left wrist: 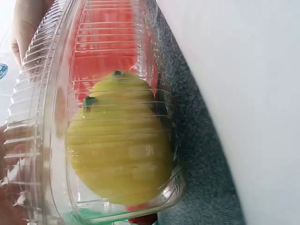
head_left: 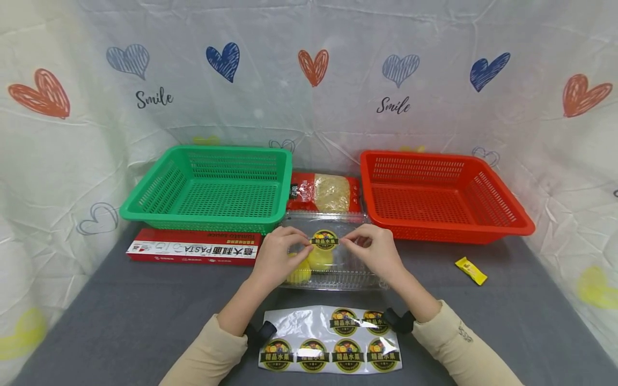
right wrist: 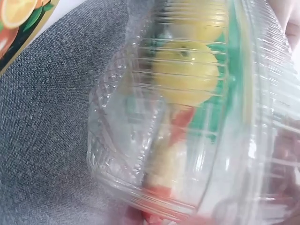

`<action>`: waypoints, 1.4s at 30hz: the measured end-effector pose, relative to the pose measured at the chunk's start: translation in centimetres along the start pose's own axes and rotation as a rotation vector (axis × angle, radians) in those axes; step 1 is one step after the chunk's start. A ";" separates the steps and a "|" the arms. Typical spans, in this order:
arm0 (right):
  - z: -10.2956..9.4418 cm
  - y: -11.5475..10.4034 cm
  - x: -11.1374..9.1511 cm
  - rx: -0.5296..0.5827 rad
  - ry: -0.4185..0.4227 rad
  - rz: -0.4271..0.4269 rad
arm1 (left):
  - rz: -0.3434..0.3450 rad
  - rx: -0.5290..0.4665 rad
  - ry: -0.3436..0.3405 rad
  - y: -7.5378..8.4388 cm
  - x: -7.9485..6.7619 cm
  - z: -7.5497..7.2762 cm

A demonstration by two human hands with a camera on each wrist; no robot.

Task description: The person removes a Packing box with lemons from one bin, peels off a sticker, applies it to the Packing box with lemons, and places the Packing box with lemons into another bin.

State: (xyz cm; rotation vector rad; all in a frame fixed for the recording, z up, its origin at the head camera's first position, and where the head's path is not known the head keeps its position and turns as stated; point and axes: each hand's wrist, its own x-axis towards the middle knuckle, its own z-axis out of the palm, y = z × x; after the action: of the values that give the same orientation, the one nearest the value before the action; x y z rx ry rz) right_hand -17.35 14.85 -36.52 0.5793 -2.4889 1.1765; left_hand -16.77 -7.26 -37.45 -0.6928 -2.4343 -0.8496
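A round fruit-label sticker (head_left: 324, 239) with a black band sits over the lid of a clear plastic clamshell box (head_left: 347, 257). My left hand (head_left: 282, 254) pinches the sticker's left edge between thumb and forefinger. On the opposite edge, my right hand (head_left: 376, 249) pinches it the same way. Yellow fruits (left wrist: 119, 145) with small green stem ends lie inside the box, toward its left side; they also show as yellow fruit (right wrist: 185, 72) in the right wrist view. Closer to the body lies a glossy sheet of stickers (head_left: 333, 343), bare at its upper left.
A green basket (head_left: 207, 219) stands at the back left, a red basket (head_left: 449, 231) at the back right. Between them lies a red food packet (head_left: 333, 193). A red pasta box (head_left: 193, 247) is at left, a small yellow packet (head_left: 470, 271) at right.
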 end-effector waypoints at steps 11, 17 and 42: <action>-1.4 0.0 -0.7 0.060 0.035 0.034 | -0.123 -0.246 0.094 0.1 -0.8 -0.6; -2.3 0.3 -1.3 0.114 0.059 0.115 | -0.221 -0.347 0.170 0.2 -1.3 -1.0; -6.9 2.7 -3.0 0.197 0.144 0.366 | -0.697 -0.703 -0.019 -0.7 -2.8 -0.7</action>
State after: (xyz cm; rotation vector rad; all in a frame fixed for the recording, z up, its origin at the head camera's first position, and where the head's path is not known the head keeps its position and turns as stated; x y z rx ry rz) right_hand -15.30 22.50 -35.46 0.0772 -2.4349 1.5490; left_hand -14.87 -9.07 -38.92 -0.0229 -2.3808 -2.0211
